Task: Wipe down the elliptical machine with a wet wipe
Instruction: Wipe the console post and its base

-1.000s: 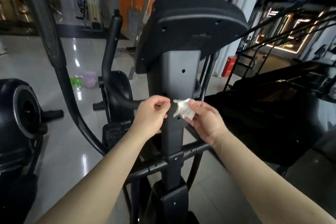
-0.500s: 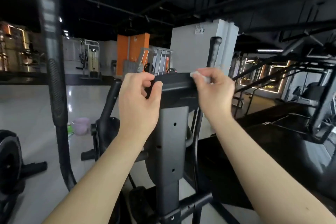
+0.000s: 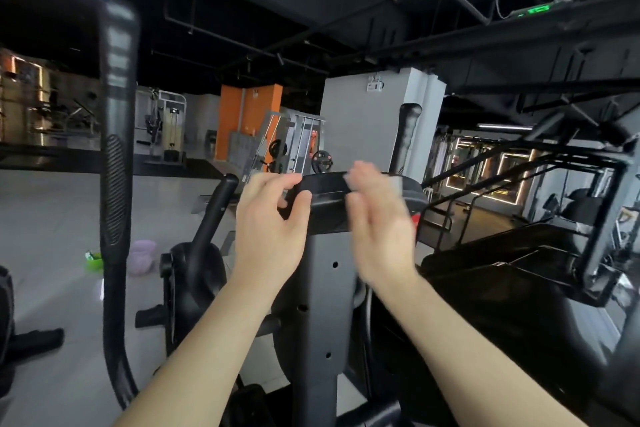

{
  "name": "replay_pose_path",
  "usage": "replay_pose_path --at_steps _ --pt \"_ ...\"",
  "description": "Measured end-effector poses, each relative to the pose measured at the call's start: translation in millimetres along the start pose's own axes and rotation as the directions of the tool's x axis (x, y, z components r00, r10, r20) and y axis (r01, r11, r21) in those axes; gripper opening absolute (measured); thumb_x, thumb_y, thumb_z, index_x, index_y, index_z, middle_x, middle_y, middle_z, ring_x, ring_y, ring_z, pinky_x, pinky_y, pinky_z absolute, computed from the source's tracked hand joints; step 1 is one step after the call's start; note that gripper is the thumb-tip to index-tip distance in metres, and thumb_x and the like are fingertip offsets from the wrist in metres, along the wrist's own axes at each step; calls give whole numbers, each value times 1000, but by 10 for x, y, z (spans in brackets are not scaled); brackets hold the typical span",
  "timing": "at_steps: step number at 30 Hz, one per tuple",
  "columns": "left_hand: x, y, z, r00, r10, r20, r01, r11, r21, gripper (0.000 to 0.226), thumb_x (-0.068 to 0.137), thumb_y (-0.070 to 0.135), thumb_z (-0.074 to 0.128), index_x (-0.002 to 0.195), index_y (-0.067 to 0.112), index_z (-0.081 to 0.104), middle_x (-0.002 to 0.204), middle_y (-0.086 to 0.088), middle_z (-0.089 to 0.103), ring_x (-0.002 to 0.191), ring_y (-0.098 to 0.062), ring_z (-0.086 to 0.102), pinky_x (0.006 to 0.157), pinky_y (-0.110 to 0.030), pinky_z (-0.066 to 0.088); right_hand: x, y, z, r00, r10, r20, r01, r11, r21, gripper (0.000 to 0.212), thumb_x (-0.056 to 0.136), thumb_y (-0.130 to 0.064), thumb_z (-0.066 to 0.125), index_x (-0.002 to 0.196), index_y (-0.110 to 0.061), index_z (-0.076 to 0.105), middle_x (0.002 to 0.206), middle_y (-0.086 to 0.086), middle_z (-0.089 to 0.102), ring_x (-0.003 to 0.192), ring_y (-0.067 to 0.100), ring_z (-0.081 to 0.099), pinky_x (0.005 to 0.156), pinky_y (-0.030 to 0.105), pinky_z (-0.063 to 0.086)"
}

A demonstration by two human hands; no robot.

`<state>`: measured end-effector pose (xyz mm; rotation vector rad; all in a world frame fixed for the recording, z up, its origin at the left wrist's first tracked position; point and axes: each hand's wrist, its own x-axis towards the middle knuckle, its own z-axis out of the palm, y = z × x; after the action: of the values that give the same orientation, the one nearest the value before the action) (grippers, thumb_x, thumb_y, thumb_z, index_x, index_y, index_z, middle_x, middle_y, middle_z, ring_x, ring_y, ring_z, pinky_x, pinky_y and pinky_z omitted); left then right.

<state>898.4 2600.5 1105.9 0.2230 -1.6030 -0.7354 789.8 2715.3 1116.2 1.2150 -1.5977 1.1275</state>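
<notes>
The elliptical's black console (image 3: 325,198) tops a grey upright column (image 3: 325,288) straight ahead. My left hand (image 3: 270,229) grips the console's left top edge, thumb in front and fingers over the rim. My right hand (image 3: 377,229) is blurred with motion at the console's right top edge, fingers curled over the rim. The wet wipe is hidden under those fingers. The machine's moving handlebars rise at the left (image 3: 116,184) and behind the console at the right (image 3: 408,135).
Another elliptical (image 3: 194,267) stands just beyond on the left. A purple basin (image 3: 142,256) and a green container (image 3: 94,262) sit on the glossy floor. A large black machine (image 3: 519,270) fills the right side. Weight racks stand far back.
Both hands rose from the column to the console's top edge while my view tilted up. Since half a second ago the right hand has shifted along the rim and blurred; the wipe no longer shows.
</notes>
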Motion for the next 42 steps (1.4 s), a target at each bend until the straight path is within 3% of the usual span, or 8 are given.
replay_pose_path --at_steps 4,11,17,25,31,33,37,42 --pt "46 -20 2 1000 -19 -2 19 999 -33 23 95 13 64 116 19 71 109 10 56 86 -8 59 87 -30 53 -27 -126 80 936 -259 238 288 952 -99 43 105 -25 43 141 -7 59 152 7 52 148 19 39 123 46 28" --pt "6 -129 -162 990 -133 56 136 989 -63 25 98 13 61 117 26 69 112 13 58 90 3 58 78 0 42 -29 75 -108 984 131 122 -106 974 -198 46 109 -31 38 151 -16 47 163 -1 36 154 13 23 125 50 22" --pt "22 -238 -258 986 -147 80 156 981 -118 26 96 9 62 115 23 71 109 14 62 90 -4 63 81 -12 49 -117 -359 179 893 -284 349 373 901 -221 45 108 -30 43 145 -7 56 158 6 44 154 19 27 125 46 23" --pt "-6 -319 -437 974 -208 84 219 966 -140 22 97 13 61 111 27 71 107 15 62 91 1 59 73 -3 45 87 8 -107 963 244 113 -219 956 -196 53 109 -43 28 153 -17 44 161 -7 36 151 3 22 126 46 22" --pt "47 -130 -205 998 -63 -16 60 990 -127 19 92 15 68 107 26 72 108 18 56 94 -8 59 90 -35 51 -60 -183 9 937 -99 334 175 963 -204 55 110 -41 27 156 -14 39 166 0 30 156 12 17 128 43 15" --pt "78 -28 -73 1000 -10 -17 10 998 -56 18 91 20 69 107 27 72 111 17 56 105 -13 55 99 -39 44 -19 7 -73 962 -32 272 83 980 -180 51 111 -37 28 156 -16 40 164 -3 33 154 7 20 128 37 16" --pt "62 140 143 996 86 17 -87 993 85 18 92 22 69 108 29 72 114 16 55 112 -6 39 99 -18 20 85 506 -278 917 393 68 -390 919 -50 54 110 -48 26 155 -22 43 160 -6 42 149 6 31 126 38 24" --pt "18 195 346 991 137 5 -136 973 187 19 90 21 71 107 29 72 112 18 55 109 -5 34 91 -20 20 -19 415 -175 981 149 125 -137 985 -101 54 110 -43 27 154 -17 43 161 -10 34 152 4 21 126 27 13"
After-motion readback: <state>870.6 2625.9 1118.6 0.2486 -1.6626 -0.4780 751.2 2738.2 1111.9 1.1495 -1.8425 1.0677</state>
